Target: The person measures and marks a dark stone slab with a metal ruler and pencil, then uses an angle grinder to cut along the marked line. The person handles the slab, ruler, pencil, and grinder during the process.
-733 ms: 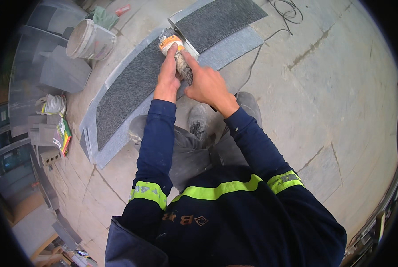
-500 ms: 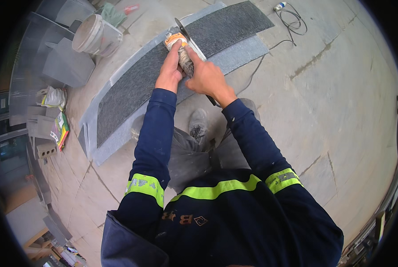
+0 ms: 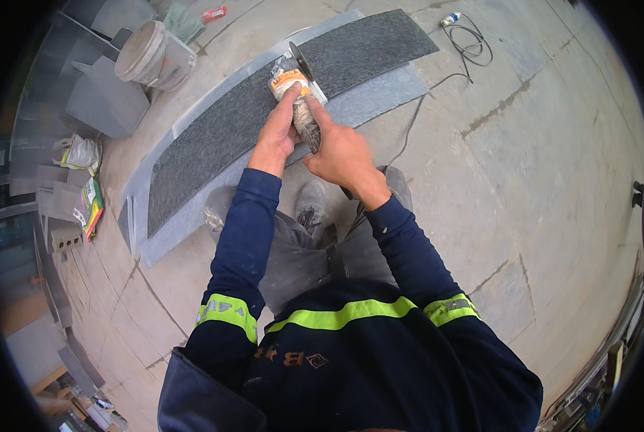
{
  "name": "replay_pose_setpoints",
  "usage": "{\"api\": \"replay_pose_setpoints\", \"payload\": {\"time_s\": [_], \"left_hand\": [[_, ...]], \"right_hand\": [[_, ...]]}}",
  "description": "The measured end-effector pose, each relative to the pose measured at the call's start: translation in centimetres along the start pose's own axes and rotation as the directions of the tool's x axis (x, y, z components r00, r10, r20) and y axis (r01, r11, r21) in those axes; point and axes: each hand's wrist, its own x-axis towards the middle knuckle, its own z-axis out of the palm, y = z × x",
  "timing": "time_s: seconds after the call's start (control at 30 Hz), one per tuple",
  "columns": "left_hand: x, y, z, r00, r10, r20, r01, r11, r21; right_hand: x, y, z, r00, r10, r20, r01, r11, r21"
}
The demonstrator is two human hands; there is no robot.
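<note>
Both my hands grip a dusty angle grinder (image 3: 306, 124) with an orange-and-white wrapping round its body. My left hand (image 3: 278, 129) is closed round its left side near the front. From the right, my right hand (image 3: 345, 155) wraps the grip, with a finger stretched along the body. At the tool's front a thin cutting disc (image 3: 302, 60) stands on edge over a curved dark grey stone-like slab (image 3: 228, 129). Under that slab lies a lighter grey sheet (image 3: 390, 92), showing along both its sides. The palms and the disc's lower edge are hidden.
A black cable (image 3: 410, 122) runs right to a coil with a blue-and-white plug (image 3: 450, 19). Back left stands a white bucket (image 3: 169, 61) beside grey panels (image 3: 109, 104). Bags (image 3: 89, 205) lie further left. My shoe (image 3: 311, 205) is on the concrete floor close to the slab.
Both hands have drawn the grinder slightly back toward me, and its disc shows more fully. The dust haze near the disc has thinned. The whole view has shifted a little.
</note>
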Motion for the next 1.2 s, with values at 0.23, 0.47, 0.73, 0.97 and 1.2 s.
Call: {"api": "replay_pose_setpoints", "payload": {"time_s": [0.23, 0.47, 0.73, 0.97, 1.2], "left_hand": [[3.3, 1.2, -1.1, 0.998, 0.056, -0.007, -0.056, 0.996, -0.066], [4.2, 2.6, -1.4, 1.000, 0.021, 0.023, -0.019, 0.996, -0.086], [0.1, -0.2, -0.3, 0.999, 0.017, 0.034, -0.018, 0.999, 0.050], [-1.3, -1.1, 0.3, 0.998, 0.017, 0.055, -0.020, 0.999, 0.049], [-1.5, -1.5, 0.4, 0.999, 0.043, 0.027, -0.045, 0.997, 0.058]], "right_hand": [[3.0, 0.5, 1.5, 0.992, -0.069, -0.101, 0.069, 0.998, -0.005], [4.5, -0.2, 1.0, 1.000, -0.010, -0.024, 0.010, 1.000, -0.022], [-0.7, 0.9, 0.7, 1.000, 0.027, -0.016, -0.027, 1.000, -0.002], [-2.4, 1.5, 0.8, 0.998, 0.001, -0.062, 0.001, 1.000, 0.028], [-2.9, 2.0, 1.3, 0.994, -0.026, -0.107, 0.030, 0.999, 0.031]]}}
